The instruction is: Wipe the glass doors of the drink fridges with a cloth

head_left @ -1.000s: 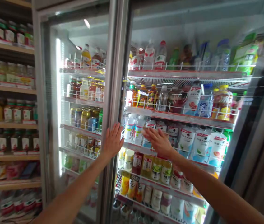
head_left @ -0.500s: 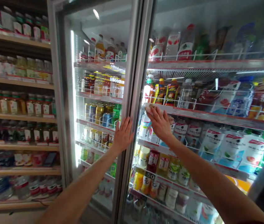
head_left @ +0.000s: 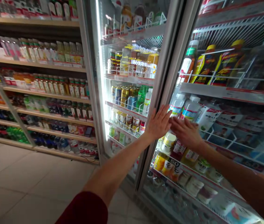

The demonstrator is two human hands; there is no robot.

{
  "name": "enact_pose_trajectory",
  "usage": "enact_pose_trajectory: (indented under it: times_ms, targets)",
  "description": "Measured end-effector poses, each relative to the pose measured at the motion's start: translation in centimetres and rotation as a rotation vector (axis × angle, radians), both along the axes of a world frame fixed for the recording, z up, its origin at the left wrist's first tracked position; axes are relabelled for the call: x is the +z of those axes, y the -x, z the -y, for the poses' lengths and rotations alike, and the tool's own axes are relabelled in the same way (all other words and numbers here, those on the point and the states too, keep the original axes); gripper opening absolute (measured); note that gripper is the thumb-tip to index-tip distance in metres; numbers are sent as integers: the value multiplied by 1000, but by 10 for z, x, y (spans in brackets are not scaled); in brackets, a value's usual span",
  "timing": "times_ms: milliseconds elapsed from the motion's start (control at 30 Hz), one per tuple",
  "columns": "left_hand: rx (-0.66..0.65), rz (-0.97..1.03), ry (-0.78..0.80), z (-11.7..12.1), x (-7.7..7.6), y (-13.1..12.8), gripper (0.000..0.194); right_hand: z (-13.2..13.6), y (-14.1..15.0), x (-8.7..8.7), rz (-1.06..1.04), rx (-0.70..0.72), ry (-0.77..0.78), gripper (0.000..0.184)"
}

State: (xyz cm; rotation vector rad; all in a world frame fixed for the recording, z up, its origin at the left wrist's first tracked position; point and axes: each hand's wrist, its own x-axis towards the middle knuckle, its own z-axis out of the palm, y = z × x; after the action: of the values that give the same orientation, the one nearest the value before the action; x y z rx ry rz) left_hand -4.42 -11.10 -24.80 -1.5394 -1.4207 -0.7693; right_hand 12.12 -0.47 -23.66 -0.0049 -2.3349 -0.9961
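Note:
My left hand (head_left: 159, 122) lies flat with fingers stretched upward, against the metal frame (head_left: 176, 62) where two glass cooler doors meet. Just right of it, my right hand (head_left: 186, 132) presses on the right door's glass (head_left: 229, 124), fingers pointing left, the tips close to my left hand. A pale cloth was under those right fingers a moment earlier; now the palm and fingers cover it. Behind the glass near my hands stand clear bottles with blue labels (head_left: 191, 109) and yellow-labelled dark bottles (head_left: 205, 67).
Left of the cooler, wooden shelves (head_left: 62, 67) carry rows of bottled drinks. Pale floor tiles (head_left: 43, 186) run in front of them. Behind the left door, wire-fronted shelves hold cans (head_left: 125, 95) and bottles. A lit strip (head_left: 101, 93) runs along that door's left side.
The view has turned left and down and come closer to the doors. My right hand has moved lower and toward my left hand, its fingers now pointing sideways. The cloth is no longer visible.

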Motion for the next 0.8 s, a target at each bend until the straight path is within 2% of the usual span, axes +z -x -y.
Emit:
enact_pose_trajectory:
  times_ms: [67, 100, 200, 267, 333, 433, 467, 500, 600, 667, 800]
  targets:
    - [0, -12, 12, 0, 1, -3, 56, -1, -17, -10, 128, 58, -51, 53]
    - [4, -11, 17, 0, 2, -4, 56, -3, -28, -5, 97, 49, -57, 53]
    - [13, 14, 26, -3, 7, -14, 56, -13, -60, 31, -305, -92, 3, 50]
    - [7, 14, 33, -7, 10, -26, 55, -20, -80, 47, -521, -158, 37, 50]
    - [-11, -6, 41, -13, 12, -40, 55, -25, -99, 39, -473, -150, 33, 49]
    - [-44, -42, 50, -22, 15, -62, 55, -31, -128, 11, -105, -72, -21, 47]
    - [-56, -50, 47, -25, 16, -69, 55, -33, -137, 7, -54, -79, -37, 46]
    - [-69, -53, 39, -28, 17, -75, 55, -36, -147, 7, -84, -110, -48, 46]
    - [-99, -22, -5, -39, 18, -92, 55, -40, -172, 20, -480, -259, -52, 47]
    - [-119, -9, -23, -46, 16, -102, 56, -38, -185, 19, -579, -267, -62, 48]
    - [-169, -66, -11, -56, 10, -125, 56, -37, -207, -3, -140, -150, -138, 44]
